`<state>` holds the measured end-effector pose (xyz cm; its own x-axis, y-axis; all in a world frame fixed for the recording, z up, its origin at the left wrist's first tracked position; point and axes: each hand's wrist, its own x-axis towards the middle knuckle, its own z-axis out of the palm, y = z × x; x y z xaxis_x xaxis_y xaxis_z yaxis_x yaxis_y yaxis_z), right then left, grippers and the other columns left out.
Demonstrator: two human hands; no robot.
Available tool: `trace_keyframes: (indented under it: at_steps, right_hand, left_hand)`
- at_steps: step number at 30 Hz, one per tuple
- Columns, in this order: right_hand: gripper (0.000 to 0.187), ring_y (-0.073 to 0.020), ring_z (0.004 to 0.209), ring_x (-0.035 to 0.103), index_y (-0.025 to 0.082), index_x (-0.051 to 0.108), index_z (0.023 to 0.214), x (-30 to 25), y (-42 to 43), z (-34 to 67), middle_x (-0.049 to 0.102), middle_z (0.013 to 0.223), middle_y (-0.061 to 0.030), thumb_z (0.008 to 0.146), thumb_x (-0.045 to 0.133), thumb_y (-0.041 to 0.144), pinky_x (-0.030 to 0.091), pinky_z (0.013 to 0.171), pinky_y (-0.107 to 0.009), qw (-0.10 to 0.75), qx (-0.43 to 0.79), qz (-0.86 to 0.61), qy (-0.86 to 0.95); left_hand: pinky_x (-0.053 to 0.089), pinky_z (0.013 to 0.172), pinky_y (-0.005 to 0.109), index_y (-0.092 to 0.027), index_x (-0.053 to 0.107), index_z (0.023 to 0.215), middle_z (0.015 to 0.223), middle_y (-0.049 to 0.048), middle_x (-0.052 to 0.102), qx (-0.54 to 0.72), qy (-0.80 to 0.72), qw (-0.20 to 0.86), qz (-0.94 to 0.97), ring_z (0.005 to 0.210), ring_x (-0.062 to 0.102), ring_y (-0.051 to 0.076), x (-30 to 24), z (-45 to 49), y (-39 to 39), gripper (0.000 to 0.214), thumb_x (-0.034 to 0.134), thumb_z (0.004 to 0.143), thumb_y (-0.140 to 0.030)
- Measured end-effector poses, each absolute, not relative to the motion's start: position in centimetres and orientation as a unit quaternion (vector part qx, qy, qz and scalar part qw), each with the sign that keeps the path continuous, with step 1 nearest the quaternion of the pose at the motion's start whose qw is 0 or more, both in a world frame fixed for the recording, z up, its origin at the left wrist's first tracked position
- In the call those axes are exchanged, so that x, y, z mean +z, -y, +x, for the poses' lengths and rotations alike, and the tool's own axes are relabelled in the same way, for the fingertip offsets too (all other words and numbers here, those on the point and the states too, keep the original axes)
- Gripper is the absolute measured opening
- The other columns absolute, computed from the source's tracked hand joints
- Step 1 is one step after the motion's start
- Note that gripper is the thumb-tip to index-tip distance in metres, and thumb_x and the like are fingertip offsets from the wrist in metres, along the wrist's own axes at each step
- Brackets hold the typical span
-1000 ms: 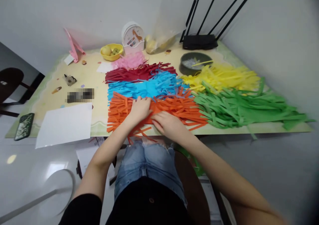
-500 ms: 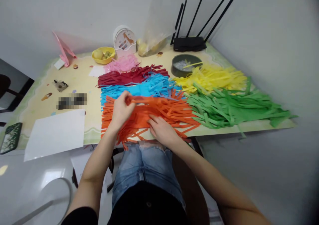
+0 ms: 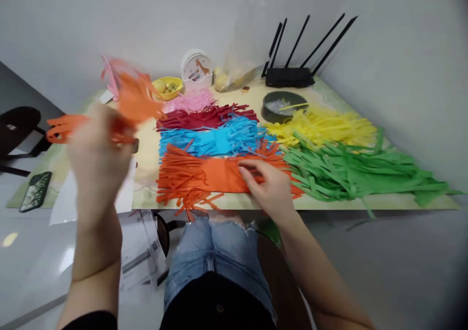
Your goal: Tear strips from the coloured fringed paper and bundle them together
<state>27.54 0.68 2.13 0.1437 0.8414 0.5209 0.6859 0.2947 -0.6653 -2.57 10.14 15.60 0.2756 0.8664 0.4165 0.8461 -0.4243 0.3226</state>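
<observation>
My left hand, blurred by motion, is raised over the left part of the table and closed on a sheet of orange fringed paper. The sheet's strips hang out on both sides of the fist. A stack of the same orange fringed paper lies flat at the front edge. Over that stack's right half rests my right hand, thumb and forefinger loosely curved and slightly apart, with nothing visible between them. Behind the orange stack are blue fringed paper and dark red fringed paper.
Green strips and yellow strips lie to the right. A dark round bowl, a black router, a yellow fruit basket and pink strips stand farther back. A phone and white paper lie left.
My left hand has lifted an orange sheet off the stack and swung it up and left. My right hand has shifted right along the stack. The view has tilted slightly.
</observation>
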Motion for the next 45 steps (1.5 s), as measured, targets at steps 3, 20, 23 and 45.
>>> trace_keyframes:
  at_steps: [3, 20, 23, 45]
  right_hand:
    - [0.027, -0.0267, 0.112, 0.069, 0.022, 0.066, 0.119, 6.3, 0.1, 26.1, 0.075, 0.117, -0.0116, 0.094, 0.065, 0.029, 0.053, 0.101, -0.045, 0.537, -0.037, -0.488, 0.688]
    - [0.011, -0.0185, 0.072, 0.065, 0.019, 0.067, 0.092, 10.8, -5.2, 26.1, 0.073, 0.083, -0.0048, 0.088, 0.057, 0.018, 0.045, 0.065, -0.027, 0.327, 0.029, -0.492, 0.807]
    - [0.017, -0.0202, 0.072, 0.065, 0.019, 0.067, 0.096, 11.0, -5.5, 25.3, 0.074, 0.084, -0.0055, 0.083, 0.058, 0.013, 0.042, 0.063, -0.028, 0.255, -0.008, -0.509, 0.822]
    - [0.024, -0.0169, 0.082, 0.069, 0.021, 0.070, 0.087, 9.1, -6.4, 27.1, 0.073, 0.088, -0.0021, 0.076, 0.052, 0.010, 0.055, 0.077, -0.030, 0.504, 0.251, -0.350, 0.748]
  left_hand:
    - [0.039, 0.067, 0.036, -0.022, 0.057, 0.086, 0.073, 0.0022, 0.064, 0.169, -0.538, -0.064, 0.823, 0.073, 0.064, 0.025, 14.3, 1.3, -6.9, 0.002, 0.057, 0.086, -0.025]
    - [0.053, 0.091, 0.039, -0.020, 0.071, 0.108, 0.111, 0.0102, 0.075, 0.202, -0.443, 0.120, 0.865, 0.104, 0.068, 0.026, 13.3, -4.2, -8.6, 0.031, 0.066, 0.087, -0.043]
    - [0.043, 0.112, 0.046, -0.021, 0.063, 0.133, 0.140, 0.0121, 0.063, 0.251, -0.373, 0.094, 0.889, 0.134, 0.054, 0.030, 14.0, -2.6, -8.3, 0.055, 0.069, 0.085, -0.047]
    - [0.059, 0.076, 0.032, -0.023, 0.078, 0.100, 0.101, 0.0068, 0.076, 0.377, -0.346, 0.434, 0.742, 0.090, 0.071, 0.021, 10.0, -0.7, -10.8, 0.030, 0.059, 0.076, -0.021]
